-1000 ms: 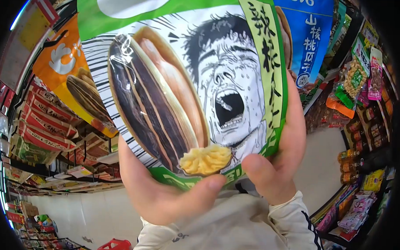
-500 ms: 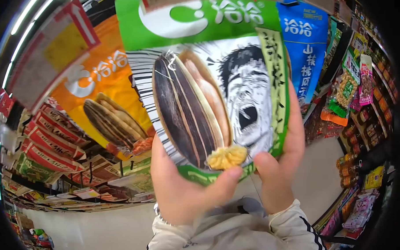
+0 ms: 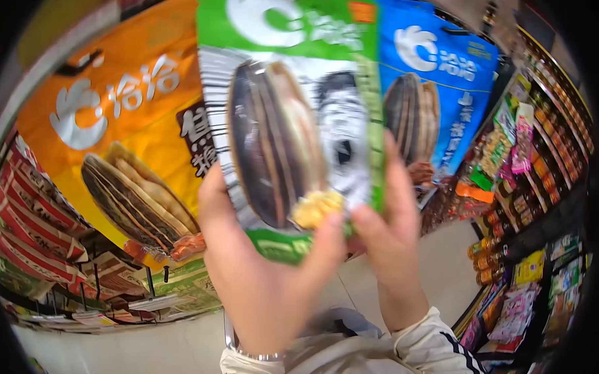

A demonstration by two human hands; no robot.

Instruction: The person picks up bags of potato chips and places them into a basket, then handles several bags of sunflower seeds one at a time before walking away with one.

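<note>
Both of my hands hold a green and white bag of sunflower seeds (image 3: 268, 140), upright in front of me. It carries a big printed seed, a black-and-white drawing of a shouting face and Chinese lettering. My left hand (image 3: 263, 278) grips the lower left edge, its thumb across the front at the bottom. My right hand (image 3: 392, 223) wraps the lower right edge, thumb on the front, fingers along the side and partly behind. On the left hangs an orange bag of sunflower seeds (image 3: 137, 102), close to my left hand. A blue bag of sunflower seeds (image 3: 441, 99) hangs behind on the right.
Red and green snack packs (image 3: 35, 204) fill the shelves at the left. Small nut packets (image 3: 495, 151) hang at the right, by shelves of jars (image 3: 552, 130). Colourful bags (image 3: 516, 313) lie lower right. Pale floor tiles (image 3: 122, 346) show below.
The green bag, held in both hands, has shifted left and slightly away, looking smaller and blurrier. The orange and blue bags now show more fully. The price sign at upper left has largely left view.
</note>
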